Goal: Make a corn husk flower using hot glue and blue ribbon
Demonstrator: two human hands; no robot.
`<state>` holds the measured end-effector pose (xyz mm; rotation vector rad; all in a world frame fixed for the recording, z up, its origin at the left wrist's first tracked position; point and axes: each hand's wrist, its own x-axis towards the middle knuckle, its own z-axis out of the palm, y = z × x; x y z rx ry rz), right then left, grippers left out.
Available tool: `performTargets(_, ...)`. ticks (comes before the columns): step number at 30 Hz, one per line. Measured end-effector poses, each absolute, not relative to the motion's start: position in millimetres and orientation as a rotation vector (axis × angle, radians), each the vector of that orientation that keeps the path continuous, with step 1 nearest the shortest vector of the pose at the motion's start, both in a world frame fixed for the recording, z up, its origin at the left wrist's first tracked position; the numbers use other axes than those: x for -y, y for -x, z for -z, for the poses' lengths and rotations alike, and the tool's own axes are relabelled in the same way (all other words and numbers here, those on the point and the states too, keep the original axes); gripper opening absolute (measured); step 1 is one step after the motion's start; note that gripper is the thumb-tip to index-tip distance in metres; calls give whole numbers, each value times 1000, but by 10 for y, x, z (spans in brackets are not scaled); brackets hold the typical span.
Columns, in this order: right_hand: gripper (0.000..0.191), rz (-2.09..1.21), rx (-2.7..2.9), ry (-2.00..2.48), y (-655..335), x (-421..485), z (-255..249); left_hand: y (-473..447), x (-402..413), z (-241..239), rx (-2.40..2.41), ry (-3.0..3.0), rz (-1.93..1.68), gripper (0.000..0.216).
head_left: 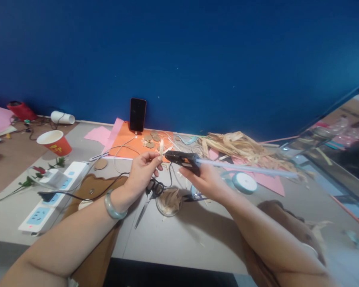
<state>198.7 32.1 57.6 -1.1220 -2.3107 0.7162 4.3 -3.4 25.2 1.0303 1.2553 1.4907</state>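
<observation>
The fingers of my left hand (145, 171) pinch a pale strip (162, 146) upright, just beside the front of the glue gun (179, 156) that my right hand (208, 181) wraps. Nearest me, I have room over the worktop (167, 241) between its front edge and the dish (169, 215) (scissors (142, 211) crowd its left). Beyond, husks (236, 144) and an upright phone (137, 114) line the far edge.

Craft workspace (161, 243); glue gun (184, 158), scissors (149, 195)

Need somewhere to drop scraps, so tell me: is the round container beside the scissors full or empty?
Not empty: the round container holds pale pieces across most of its opening. Their depth cannot be told.
</observation>
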Motion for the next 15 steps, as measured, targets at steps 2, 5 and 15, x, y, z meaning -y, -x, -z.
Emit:
performTargets(2, 36, -714, 2300, 1129, -1987, -320, -570, -43, 33, -248, -1261, -1024, -1488, 25)
performTargets(5, 33, -739, 2276, 1108, -1982, -314, -560, -41, 26, -232, -1255, -1021, -1491, 25)
performTargets(15, 27, -1174, 1416, 935, -1847, -311, -365, -148, 112, -279, -1158, -963, -1514, 23)
